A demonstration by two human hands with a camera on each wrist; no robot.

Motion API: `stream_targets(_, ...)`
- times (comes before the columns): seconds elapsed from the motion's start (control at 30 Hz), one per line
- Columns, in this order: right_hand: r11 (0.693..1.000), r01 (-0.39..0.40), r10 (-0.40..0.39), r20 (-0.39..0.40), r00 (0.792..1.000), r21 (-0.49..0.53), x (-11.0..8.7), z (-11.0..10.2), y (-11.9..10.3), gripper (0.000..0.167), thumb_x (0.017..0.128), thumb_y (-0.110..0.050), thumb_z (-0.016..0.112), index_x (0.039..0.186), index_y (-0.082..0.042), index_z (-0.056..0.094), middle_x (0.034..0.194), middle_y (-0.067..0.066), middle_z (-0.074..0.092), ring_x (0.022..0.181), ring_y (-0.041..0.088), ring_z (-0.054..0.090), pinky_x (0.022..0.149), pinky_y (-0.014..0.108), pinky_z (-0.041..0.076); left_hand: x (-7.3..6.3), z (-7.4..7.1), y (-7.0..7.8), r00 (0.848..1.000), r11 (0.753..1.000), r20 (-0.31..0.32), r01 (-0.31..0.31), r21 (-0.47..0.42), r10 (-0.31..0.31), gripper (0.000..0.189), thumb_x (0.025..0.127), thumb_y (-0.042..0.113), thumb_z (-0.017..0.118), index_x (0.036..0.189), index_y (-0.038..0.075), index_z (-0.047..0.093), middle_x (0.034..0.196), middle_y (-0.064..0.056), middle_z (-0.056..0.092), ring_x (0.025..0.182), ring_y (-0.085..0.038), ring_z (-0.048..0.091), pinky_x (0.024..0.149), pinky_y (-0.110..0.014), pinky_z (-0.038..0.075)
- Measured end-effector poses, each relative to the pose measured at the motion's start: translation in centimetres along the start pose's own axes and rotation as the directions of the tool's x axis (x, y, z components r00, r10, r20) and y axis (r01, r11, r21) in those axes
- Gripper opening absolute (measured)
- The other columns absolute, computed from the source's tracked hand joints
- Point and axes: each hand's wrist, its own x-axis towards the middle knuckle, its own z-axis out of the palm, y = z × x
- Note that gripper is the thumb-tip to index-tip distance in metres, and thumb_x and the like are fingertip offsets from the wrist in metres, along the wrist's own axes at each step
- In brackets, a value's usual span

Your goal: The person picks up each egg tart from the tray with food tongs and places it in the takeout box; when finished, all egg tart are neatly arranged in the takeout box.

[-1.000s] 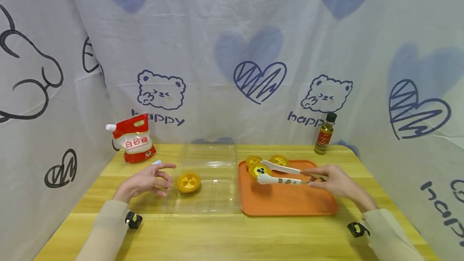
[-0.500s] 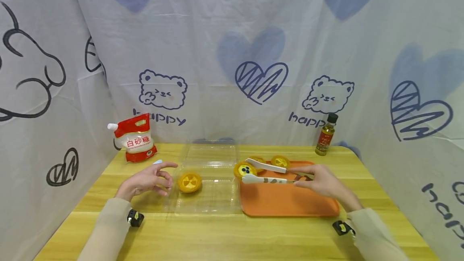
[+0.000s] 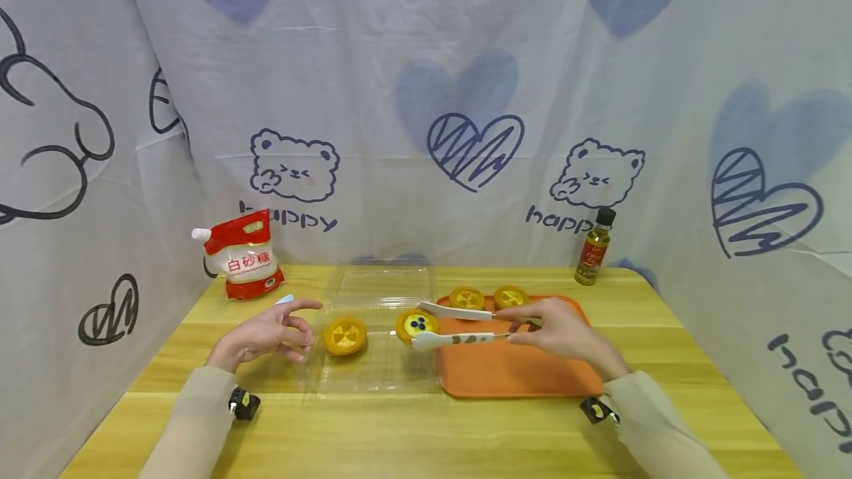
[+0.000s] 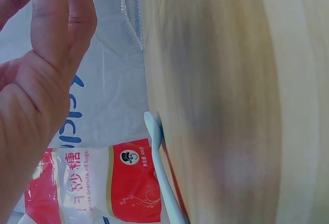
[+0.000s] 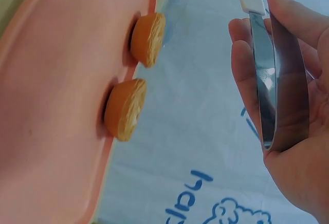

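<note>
My right hand [image 3: 555,327] grips a pair of tongs [image 3: 466,337] with white tips and a bent metal handle. Between those tips is an egg tart [image 3: 418,324] topped with dark berries, over the right part of the clear plastic box [image 3: 379,379]. In the box's left part sits another tart [image 3: 345,335] with a yellow patterned top. Just left of the box my left hand [image 3: 266,333] hovers with loosely bent fingers, holding nothing. Two more tarts, a nearer-centre tart [image 3: 467,299] and a right-hand tart [image 3: 511,298], lie at the back of the orange tray [image 3: 526,375].
A red and white sugar bag [image 3: 248,257] stands at the back left. Near it lies a pale blue spoon-like utensil [image 4: 164,175], mostly behind my left hand in the head view. An oil bottle [image 3: 594,250] stands at the back right, before the cloth backdrop.
My right hand has moved left, carrying the berry-topped tart in the tongs from above the tray to above the box. The left hand has stayed in place.
</note>
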Motion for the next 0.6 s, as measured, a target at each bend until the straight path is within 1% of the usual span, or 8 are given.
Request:
stream_targets(0.03, 1.000, -0.003, 0.003, 0.011, 1.000, -0.007, 0.1, 0.1, -0.2, 0.040, 0.086, -0.035, 0.075, 0.124, -0.031, 0.068, 0.078, -0.015, 0.071, 0.045, 0.004, 0.037, 0.043, 0.018, 0.032, 0.0, 0.0, 0.0, 1.000, 1.000, 0.001, 0.000, -0.002, 0.000, 0.076, 0.091, 0.001, 0.064, 0.152, 0.002, 0.019, 0.098, -0.013, 0.063, 0.081, -0.022, 0.066, 0.075, -0.038, 0.062)
stream_targets(0.1, 1.000, -0.006, 0.006, 0.034, 0.999, -0.006, 0.4, 0.3, -0.5, 0.039, 0.087, -0.035, 0.074, 0.125, -0.030, 0.068, 0.077, -0.015, 0.070, 0.042, 0.003, 0.028, 0.041, 0.018, 0.028, 0.0, 0.0, 0.0, 1.000, 1.000, 0.001, 0.001, -0.004, -0.001, 0.076, 0.091, 0.000, 0.063, 0.152, 0.002, 0.018, 0.098, -0.013, 0.063, 0.081, -0.022, 0.066, 0.075, -0.038, 0.062)
stream_targets(0.17, 1.000, 0.001, -0.002, 0.053, 0.999, 0.009, 0.7, 0.5, -0.8, 0.040, 0.088, -0.034, 0.073, 0.126, -0.028, 0.068, 0.074, -0.011, 0.070, 0.041, 0.004, 0.024, 0.039, 0.018, 0.026, 0.0, 0.0, 0.0, 1.000, 1.000, -0.001, 0.003, -0.006, -0.003, 0.077, 0.091, -0.001, 0.063, 0.152, 0.002, 0.018, 0.099, -0.014, 0.062, 0.081, -0.022, 0.066, 0.075, -0.038, 0.062)
stream_targets(0.2, 1.000, 0.004, -0.005, 0.062, 0.998, 0.012, 0.9, 0.6, -0.9, 0.040, 0.088, -0.034, 0.073, 0.127, -0.027, 0.068, 0.074, -0.010, 0.070, 0.041, 0.004, 0.025, 0.040, 0.018, 0.027, -0.1, 0.0, 0.0, 1.000, 1.000, -0.002, 0.003, -0.006, -0.004, 0.077, 0.091, -0.001, 0.063, 0.152, 0.002, 0.018, 0.099, -0.015, 0.062, 0.081, -0.022, 0.067, 0.075, -0.039, 0.062)
stream_targets(0.27, 1.000, 0.014, -0.016, 0.072, 0.997, 0.018, 1.2, 0.9, -1.0, 0.039, 0.088, -0.032, 0.073, 0.126, -0.026, 0.068, 0.086, -0.011, 0.074, 0.042, 0.004, 0.030, 0.041, 0.019, 0.031, -0.1, 0.0, 0.0, 1.000, 1.000, -0.003, 0.005, -0.008, -0.005, 0.076, 0.091, -0.001, 0.063, 0.152, 0.002, 0.019, 0.099, -0.015, 0.062, 0.081, -0.022, 0.067, 0.075, -0.039, 0.063)
stream_targets(0.37, 0.999, 0.030, -0.031, 0.080, 0.996, 0.013, 1.5, 1.4, -1.2, 0.038, 0.087, -0.030, 0.074, 0.125, -0.026, 0.069, 0.095, -0.011, 0.074, 0.048, 0.005, 0.040, 0.046, 0.019, 0.037, -0.1, 0.1, 0.0, 1.000, 1.000, -0.002, 0.005, -0.009, -0.005, 0.076, 0.090, 0.000, 0.064, 0.152, 0.002, 0.019, 0.098, -0.014, 0.062, 0.082, -0.023, 0.067, 0.075, -0.040, 0.062)
stream_targets(0.47, 0.999, 0.040, -0.039, 0.076, 0.996, -0.004, 1.9, 1.8, -1.3, 0.038, 0.086, -0.028, 0.075, 0.123, -0.026, 0.070, 0.095, -0.012, 0.074, 0.055, 0.010, 0.050, 0.050, 0.020, 0.040, 0.0, 0.1, 0.0, 1.000, 1.000, 0.000, 0.004, -0.009, -0.004, 0.077, 0.090, 0.000, 0.064, 0.152, 0.001, 0.018, 0.097, -0.012, 0.062, 0.081, -0.022, 0.067, 0.075, -0.040, 0.062)
stream_targets(0.6, 0.999, 0.042, -0.041, 0.078, 0.996, -0.013, 2.2, 2.3, -1.6, 0.038, 0.086, -0.026, 0.075, 0.124, -0.024, 0.069, 0.093, -0.010, 0.074, 0.064, 0.015, 0.061, 0.049, 0.021, 0.042, 0.0, 0.1, 0.1, 1.000, 1.000, 0.001, 0.005, -0.007, -0.005, 0.076, 0.091, 0.000, 0.063, 0.152, 0.002, 0.018, 0.097, -0.011, 0.062, 0.081, -0.022, 0.067, 0.075, -0.039, 0.062)
